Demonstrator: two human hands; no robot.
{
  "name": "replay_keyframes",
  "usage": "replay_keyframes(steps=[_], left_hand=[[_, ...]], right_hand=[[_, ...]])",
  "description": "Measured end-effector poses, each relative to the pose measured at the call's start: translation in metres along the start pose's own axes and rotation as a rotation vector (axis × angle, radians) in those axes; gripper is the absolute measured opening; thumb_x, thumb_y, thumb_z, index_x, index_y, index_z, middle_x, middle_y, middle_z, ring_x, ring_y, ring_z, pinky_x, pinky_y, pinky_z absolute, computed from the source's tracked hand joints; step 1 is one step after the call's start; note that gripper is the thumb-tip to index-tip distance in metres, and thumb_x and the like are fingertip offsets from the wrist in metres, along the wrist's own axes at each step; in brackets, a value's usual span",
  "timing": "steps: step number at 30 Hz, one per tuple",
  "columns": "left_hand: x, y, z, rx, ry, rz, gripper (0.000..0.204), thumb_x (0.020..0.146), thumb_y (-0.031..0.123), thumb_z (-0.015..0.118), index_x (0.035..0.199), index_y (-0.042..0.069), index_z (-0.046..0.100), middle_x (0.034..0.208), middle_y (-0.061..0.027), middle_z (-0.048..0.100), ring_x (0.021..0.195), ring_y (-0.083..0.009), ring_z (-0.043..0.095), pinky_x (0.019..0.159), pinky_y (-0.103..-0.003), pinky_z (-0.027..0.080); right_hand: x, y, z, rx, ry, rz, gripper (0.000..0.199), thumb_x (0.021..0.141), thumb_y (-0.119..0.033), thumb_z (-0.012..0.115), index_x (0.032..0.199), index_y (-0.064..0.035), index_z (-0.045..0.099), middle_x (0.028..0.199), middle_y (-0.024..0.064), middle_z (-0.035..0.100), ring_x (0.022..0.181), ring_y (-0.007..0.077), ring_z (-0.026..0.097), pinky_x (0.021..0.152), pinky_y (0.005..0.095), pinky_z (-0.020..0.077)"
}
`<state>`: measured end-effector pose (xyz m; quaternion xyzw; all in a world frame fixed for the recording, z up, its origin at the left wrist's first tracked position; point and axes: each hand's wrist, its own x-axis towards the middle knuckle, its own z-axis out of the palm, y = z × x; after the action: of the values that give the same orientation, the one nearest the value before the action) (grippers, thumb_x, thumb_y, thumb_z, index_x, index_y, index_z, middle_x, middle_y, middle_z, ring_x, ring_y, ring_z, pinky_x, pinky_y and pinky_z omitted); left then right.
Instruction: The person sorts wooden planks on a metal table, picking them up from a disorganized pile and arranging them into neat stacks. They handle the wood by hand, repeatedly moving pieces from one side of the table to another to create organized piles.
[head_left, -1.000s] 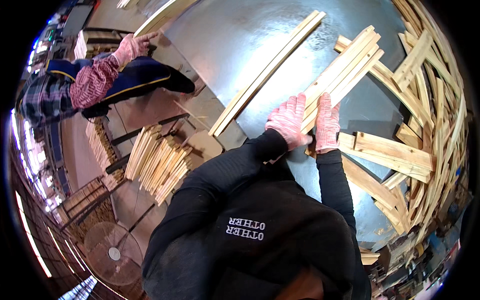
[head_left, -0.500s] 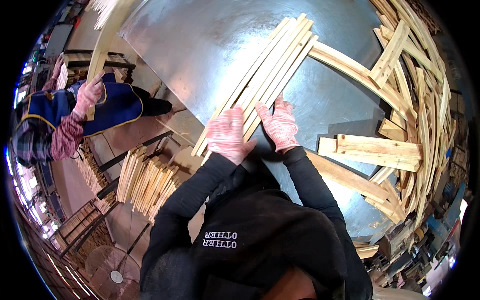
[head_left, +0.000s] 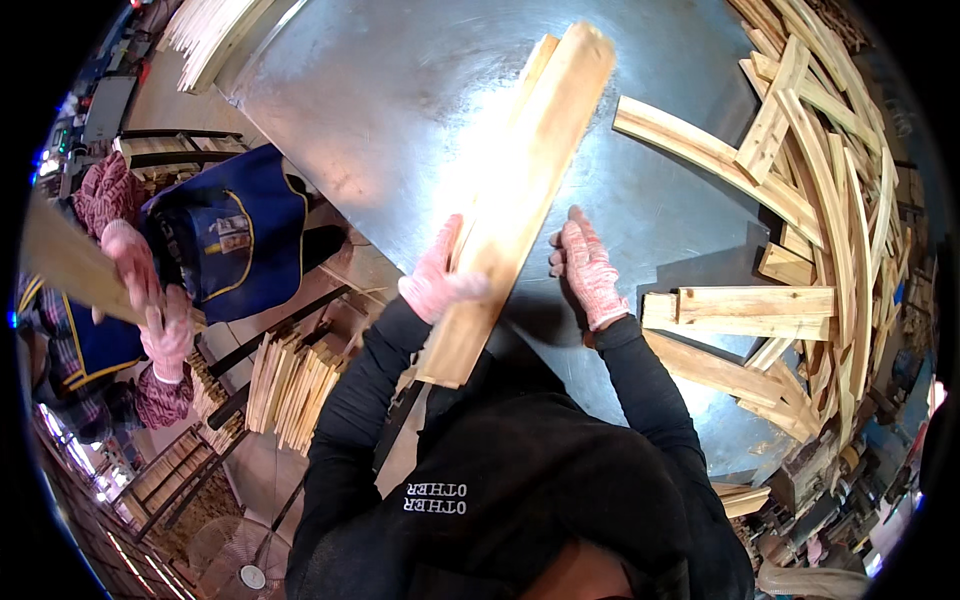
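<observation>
A: Where do we find the boards (head_left: 525, 205)?

B: We see them over the table (head_left: 360, 130), running from one o'clock to seven.

A: And the grip?

B: The left hand (head_left: 437, 285) meets their nine-o'clock edge, thumb (head_left: 468, 287) across the top; whether it clasps, we cannot tell. The right hand (head_left: 592, 275) stands apart toward three o'clock, fingers (head_left: 576, 240) loosely open, a woodpile (head_left: 846, 270) beyond.
</observation>
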<state>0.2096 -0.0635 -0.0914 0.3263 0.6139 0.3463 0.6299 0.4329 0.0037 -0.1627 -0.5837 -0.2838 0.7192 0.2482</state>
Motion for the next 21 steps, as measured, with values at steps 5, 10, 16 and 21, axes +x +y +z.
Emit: replay_keyframes(steps=[5, 10, 16, 21], left_hand=[[0.045, -0.019, -0.032, -0.789, -0.156, 0.056, 0.067, 0.091, 0.035, 0.059, 0.144, -0.001, 0.041, 0.128, -0.0183, 0.06, 0.114, -0.0263, 0.06, 0.097, -0.038, 0.05], [0.092, 0.009, -0.083, 0.797, -0.05, -0.16, 0.045, 0.104, 0.037, 0.036, 0.131, 0.007, 0.056, 0.119, -0.0222, 0.066, 0.109, -0.0302, 0.065, 0.091, -0.041, 0.052], [0.104, 0.027, -0.083, 0.835, 0.401, 0.112, 0.08, 0.082, 0.048, 0.068, 0.14, 0.0, 0.044, 0.124, -0.0239, 0.059, 0.12, -0.0378, 0.055, 0.103, -0.045, 0.043], [0.071, 0.032, -0.047, 1.249, 0.576, 0.382, 0.107, 0.06, 0.04, 0.082, 0.144, -0.003, 0.033, 0.135, -0.0282, 0.047, 0.118, -0.0445, 0.052, 0.099, -0.048, 0.047]], right_hand=[[0.0, 0.032, 0.043, -0.888, -0.026, -1.189, 0.062, 0.098, -0.027, 0.057, 0.15, -0.0045, 0.034, 0.136, 0.0219, 0.051, 0.124, 0.0322, 0.054, 0.101, 0.042, 0.0456], [0.012, -0.064, 0.086, -0.938, -0.043, -0.495, 0.079, 0.091, -0.049, 0.06, 0.148, -0.0007, 0.036, 0.142, 0.0244, 0.044, 0.134, 0.0393, 0.039, 0.111, 0.0488, 0.0333], [0.041, -0.072, 0.101, -1.235, -0.167, -0.454, 0.071, 0.093, -0.054, 0.052, 0.142, -0.0025, 0.044, 0.138, 0.0242, 0.049, 0.128, 0.0387, 0.048, 0.107, 0.0456, 0.0399], [0.021, -0.136, -0.028, -1.508, 0.883, -0.802, 0.084, 0.084, -0.055, 0.063, 0.149, -0.0077, 0.038, 0.147, 0.0252, 0.043, 0.135, 0.0394, 0.041, 0.111, 0.0505, 0.033]])
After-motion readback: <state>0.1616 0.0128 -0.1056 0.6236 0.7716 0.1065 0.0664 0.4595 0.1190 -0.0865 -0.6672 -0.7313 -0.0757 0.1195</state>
